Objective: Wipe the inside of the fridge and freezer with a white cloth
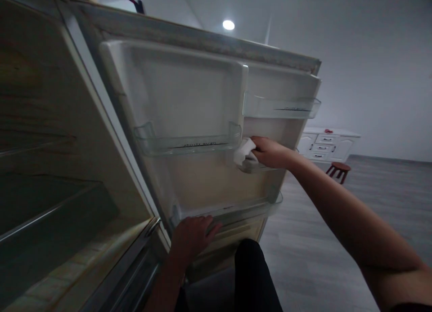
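Observation:
A white cloth (243,153), bunched up, is in my right hand (268,151), whose fingers are closed round it. That hand is at the middle of the open refrigerator door (189,91), beside a small clear shelf on the inner panel. My left hand (193,235) lies at the near end of the bottom clear door shelf (243,213), fingers over its rim and thumb apart. Further up the door are the left clear shelf (189,144) and the upper right clear shelf (281,107); no items show in either.
To the left, the dark refrigerator interior (50,159) shows a glass shelf and a drawer. My knee (253,271) is below the door. Across the grey floor (313,240) stand a white cabinet (326,145) and a brown stool (340,167).

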Demonstrator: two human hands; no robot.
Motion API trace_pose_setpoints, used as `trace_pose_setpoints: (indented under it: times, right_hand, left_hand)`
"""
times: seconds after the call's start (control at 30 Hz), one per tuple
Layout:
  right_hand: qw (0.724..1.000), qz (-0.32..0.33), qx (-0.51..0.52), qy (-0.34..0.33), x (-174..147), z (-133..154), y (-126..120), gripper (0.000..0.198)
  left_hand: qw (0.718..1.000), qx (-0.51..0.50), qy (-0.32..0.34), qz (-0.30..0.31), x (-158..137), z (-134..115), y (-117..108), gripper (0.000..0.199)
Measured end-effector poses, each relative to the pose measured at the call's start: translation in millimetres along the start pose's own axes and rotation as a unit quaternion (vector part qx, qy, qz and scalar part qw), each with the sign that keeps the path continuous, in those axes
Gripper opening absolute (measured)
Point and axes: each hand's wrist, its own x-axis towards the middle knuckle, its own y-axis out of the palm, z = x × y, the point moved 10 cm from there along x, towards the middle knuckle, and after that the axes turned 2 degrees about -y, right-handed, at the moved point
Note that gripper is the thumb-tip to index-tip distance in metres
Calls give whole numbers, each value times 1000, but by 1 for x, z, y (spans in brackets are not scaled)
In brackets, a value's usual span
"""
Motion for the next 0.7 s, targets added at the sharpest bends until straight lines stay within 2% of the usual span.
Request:
trace_pose_setpoints:
  times: [0.1, 0.2, 0.33, 0.47, 0.53, 0.6, 0.7]
  right_hand:
    - [1000, -8, 23, 15, -6, -22, 4, 16]
    - [999, 3, 32, -1, -20, -33, 1, 20]
    - [995, 35, 90, -23, -34, -13, -5, 38]
    - [996, 55, 52, 41, -22, 4, 1, 51]
    - [997, 64, 41, 34, -14, 6, 5, 44]
    - [995, 82, 52, -3, -14, 0, 7, 30]
    - [996, 78, 39, -31, -30, -30, -5, 17]
  left_hand:
    - [1000, 11, -1, 1, 5, -5, -1, 56]
    - [1000, 11, -2, 8, 5, -5, -1, 55]
    - [1000, -5, 5, 10, -3, 1, 0, 53]
    - [999, -32, 6, 14, -8, 7, -2, 51]
    - [999, -43, -1, 13, -9, 8, -4, 51]
    - [999, -46, -5, 14, -8, 9, -5, 52]
    - [999, -38, -4, 22, -8, 9, -3, 53]
